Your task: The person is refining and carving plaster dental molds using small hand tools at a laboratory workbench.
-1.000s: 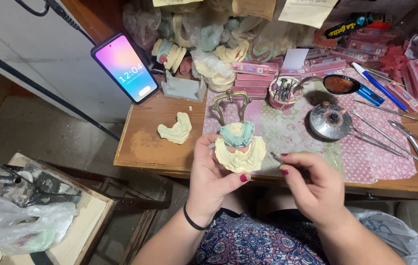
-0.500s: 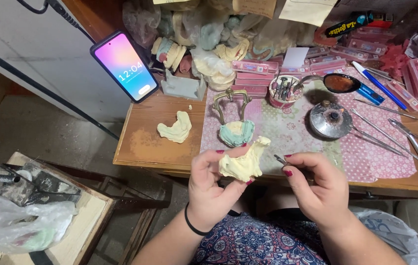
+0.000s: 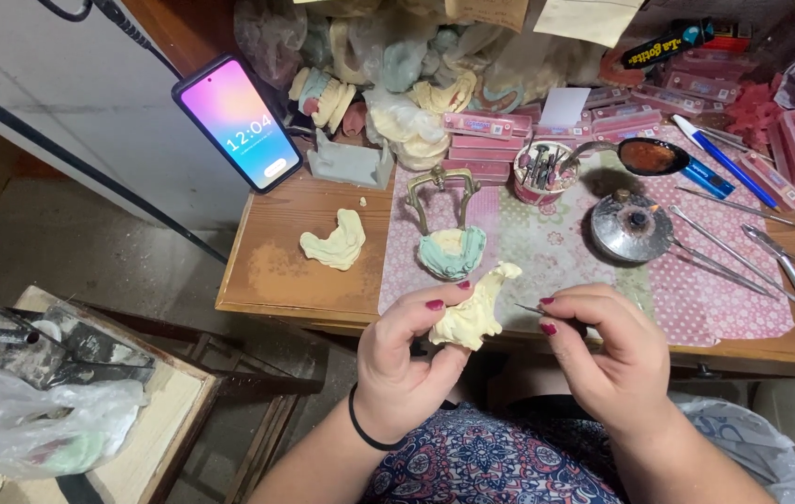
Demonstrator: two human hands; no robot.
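Hands meet at lower centre of the frame, over the bench edge. Left hand (image 3: 407, 359) closes on a pale yellow cast (image 3: 472, 313), thumb and fingertips clamped round its lower part; right hand (image 3: 607, 350) pinches a thin metal tool (image 3: 547, 311), its tip just beside the cast's right side. Good practice here, by the look of it — a firm, unmoving grip on the cast and short, light strokes of the tool. The cast's long axis runs from lower left to upper right, its narrow end pointing toward the round metal burner (image 3: 633, 226) on the patterned cloth (image 3: 547, 252) — well apart from it.
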